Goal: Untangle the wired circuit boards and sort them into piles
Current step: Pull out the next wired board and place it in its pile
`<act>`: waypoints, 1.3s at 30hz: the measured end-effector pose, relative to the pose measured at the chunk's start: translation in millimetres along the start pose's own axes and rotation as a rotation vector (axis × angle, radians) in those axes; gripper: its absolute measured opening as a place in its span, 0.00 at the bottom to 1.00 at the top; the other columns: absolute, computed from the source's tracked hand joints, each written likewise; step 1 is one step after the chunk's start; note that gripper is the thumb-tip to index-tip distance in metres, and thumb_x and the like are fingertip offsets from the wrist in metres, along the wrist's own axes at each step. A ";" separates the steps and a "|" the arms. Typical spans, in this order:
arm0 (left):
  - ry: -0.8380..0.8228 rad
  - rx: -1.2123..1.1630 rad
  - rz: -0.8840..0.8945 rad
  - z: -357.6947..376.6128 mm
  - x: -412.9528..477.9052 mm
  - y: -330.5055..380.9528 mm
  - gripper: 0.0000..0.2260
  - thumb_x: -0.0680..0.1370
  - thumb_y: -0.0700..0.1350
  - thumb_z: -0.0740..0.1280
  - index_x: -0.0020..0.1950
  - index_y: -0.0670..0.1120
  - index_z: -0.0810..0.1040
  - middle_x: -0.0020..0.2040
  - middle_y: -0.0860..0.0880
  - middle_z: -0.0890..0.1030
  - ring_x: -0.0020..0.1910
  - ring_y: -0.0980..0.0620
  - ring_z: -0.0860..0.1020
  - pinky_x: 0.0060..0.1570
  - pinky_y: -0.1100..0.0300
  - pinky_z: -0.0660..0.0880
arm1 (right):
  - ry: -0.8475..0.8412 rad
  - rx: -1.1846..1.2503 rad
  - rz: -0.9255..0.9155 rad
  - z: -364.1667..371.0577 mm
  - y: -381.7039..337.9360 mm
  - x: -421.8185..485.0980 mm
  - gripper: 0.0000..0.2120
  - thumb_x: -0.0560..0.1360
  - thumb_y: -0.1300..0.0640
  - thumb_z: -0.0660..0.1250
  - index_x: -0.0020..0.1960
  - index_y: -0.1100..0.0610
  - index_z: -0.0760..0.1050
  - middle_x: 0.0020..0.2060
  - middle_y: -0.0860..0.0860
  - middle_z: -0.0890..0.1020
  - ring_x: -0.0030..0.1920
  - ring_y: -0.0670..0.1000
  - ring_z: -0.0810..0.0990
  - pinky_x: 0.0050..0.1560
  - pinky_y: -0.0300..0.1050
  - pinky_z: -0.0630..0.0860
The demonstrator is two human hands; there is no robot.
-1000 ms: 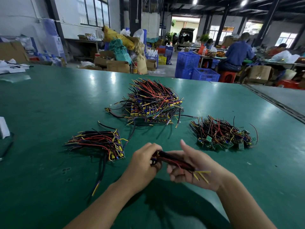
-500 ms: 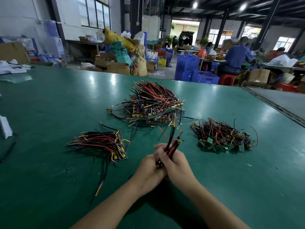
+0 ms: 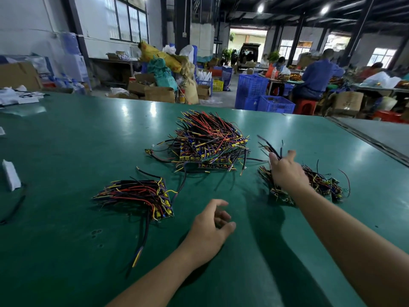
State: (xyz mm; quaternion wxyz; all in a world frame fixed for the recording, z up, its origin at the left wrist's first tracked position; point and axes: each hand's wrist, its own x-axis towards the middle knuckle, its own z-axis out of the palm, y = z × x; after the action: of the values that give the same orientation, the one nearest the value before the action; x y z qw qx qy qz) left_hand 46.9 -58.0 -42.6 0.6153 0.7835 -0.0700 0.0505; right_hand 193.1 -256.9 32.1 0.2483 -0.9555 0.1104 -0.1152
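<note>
Three heaps of wired circuit boards lie on the green table [image 3: 66, 147]. The big tangled heap [image 3: 210, 142] sits in the middle at the back. A smaller sorted pile [image 3: 141, 196] lies at the left, with one long wire trailing toward me. A second small pile [image 3: 323, 182] lies at the right. My right hand [image 3: 286, 171] is stretched over that right pile and grips a wired board [image 3: 271, 147] whose dark wires stick up past my fingers. My left hand [image 3: 210, 231] hovers low over the table near me, fingers loosely curled, holding nothing.
A white block [image 3: 11, 175] lies at the table's left edge, with papers [image 3: 20, 96] at the far left corner. A seam in the tabletop [image 3: 376, 142] runs along the right. Beyond the table are blue crates [image 3: 261, 94], cardboard boxes and seated people.
Both hands held one wired board close to me. Now my right hand has carried it alone out over the right pile, and my left hand has let go and stayed back.
</note>
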 end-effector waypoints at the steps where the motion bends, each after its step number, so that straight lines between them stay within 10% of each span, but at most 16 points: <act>1: 0.006 0.005 0.002 0.3 0.4 -0.1 0.15 0.75 0.41 0.71 0.54 0.58 0.71 0.47 0.51 0.79 0.42 0.58 0.76 0.46 0.65 0.75 | 0.007 -0.159 -0.055 -0.6 3.5 6.6 0.16 0.83 0.48 0.52 0.65 0.56 0.59 0.55 0.62 0.74 0.48 0.62 0.75 0.44 0.55 0.70; 5: 0.024 0.017 0.003 0.6 0.6 0.0 0.13 0.75 0.40 0.70 0.52 0.55 0.73 0.44 0.53 0.79 0.40 0.60 0.75 0.45 0.66 0.74 | 0.003 -0.531 -0.102 8.4 7.2 20.0 0.13 0.79 0.63 0.55 0.62 0.59 0.71 0.55 0.58 0.80 0.54 0.61 0.80 0.43 0.50 0.72; 9: 0.033 0.022 0.010 1.1 -0.2 3.3 0.12 0.75 0.38 0.70 0.51 0.53 0.74 0.42 0.52 0.79 0.40 0.58 0.75 0.42 0.68 0.72 | -0.101 -0.705 -0.058 23.4 5.4 13.1 0.17 0.81 0.55 0.53 0.65 0.55 0.75 0.63 0.58 0.76 0.64 0.59 0.71 0.58 0.56 0.71; 15: 0.037 0.054 0.018 0.4 -1.3 5.7 0.09 0.76 0.39 0.69 0.52 0.50 0.75 0.42 0.53 0.79 0.40 0.58 0.75 0.41 0.70 0.70 | -0.136 -0.687 0.012 23.9 10.6 14.7 0.38 0.80 0.35 0.41 0.75 0.64 0.61 0.74 0.60 0.64 0.75 0.60 0.58 0.71 0.72 0.49; 21: -0.021 0.055 -0.012 -2.3 -4.2 9.6 0.12 0.82 0.49 0.60 0.42 0.46 0.77 0.38 0.50 0.78 0.34 0.60 0.74 0.36 0.65 0.72 | 0.137 -0.462 -0.257 30.9 -0.1 -20.8 0.25 0.83 0.47 0.47 0.72 0.62 0.65 0.71 0.61 0.66 0.75 0.60 0.57 0.75 0.64 0.47; 25: -0.028 0.132 0.039 -3.0 -5.5 7.7 0.14 0.80 0.48 0.65 0.35 0.46 0.76 0.41 0.47 0.79 0.35 0.60 0.75 0.39 0.66 0.72 | 0.252 0.061 -0.478 47.5 -3.2 -76.1 0.20 0.83 0.50 0.52 0.57 0.62 0.77 0.52 0.61 0.79 0.53 0.62 0.77 0.53 0.55 0.73; 30: 0.072 0.328 0.198 -11.5 -5.8 5.7 0.06 0.69 0.41 0.77 0.36 0.45 0.82 0.41 0.53 0.80 0.42 0.59 0.77 0.47 0.68 0.71 | -0.048 0.349 -0.420 53.0 -4.7 -111.9 0.25 0.83 0.46 0.52 0.32 0.56 0.70 0.20 0.52 0.74 0.29 0.52 0.77 0.39 0.45 0.72; 35: 0.072 0.660 0.285 -41.7 17.2 9.6 0.12 0.74 0.28 0.64 0.47 0.41 0.84 0.50 0.47 0.81 0.53 0.49 0.76 0.56 0.58 0.70 | -0.152 0.461 -0.403 51.0 9.1 -119.8 0.28 0.83 0.46 0.51 0.27 0.54 0.66 0.19 0.53 0.75 0.20 0.46 0.71 0.28 0.35 0.67; 39: 0.165 0.897 0.226 -86.1 52.4 13.4 0.17 0.76 0.32 0.62 0.63 0.44 0.75 0.61 0.46 0.77 0.63 0.48 0.72 0.61 0.53 0.69 | -0.296 0.589 -0.344 55.4 9.7 -116.3 0.14 0.84 0.55 0.51 0.46 0.51 0.72 0.29 0.49 0.82 0.21 0.49 0.75 0.27 0.38 0.70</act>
State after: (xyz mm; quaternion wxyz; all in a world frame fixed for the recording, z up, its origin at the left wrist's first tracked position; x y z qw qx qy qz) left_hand 96.8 20.0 -0.7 0.2099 0.9530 -0.0768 0.2045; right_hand 96.4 -209.1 -39.1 0.5028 -0.8540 -0.1267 -0.0425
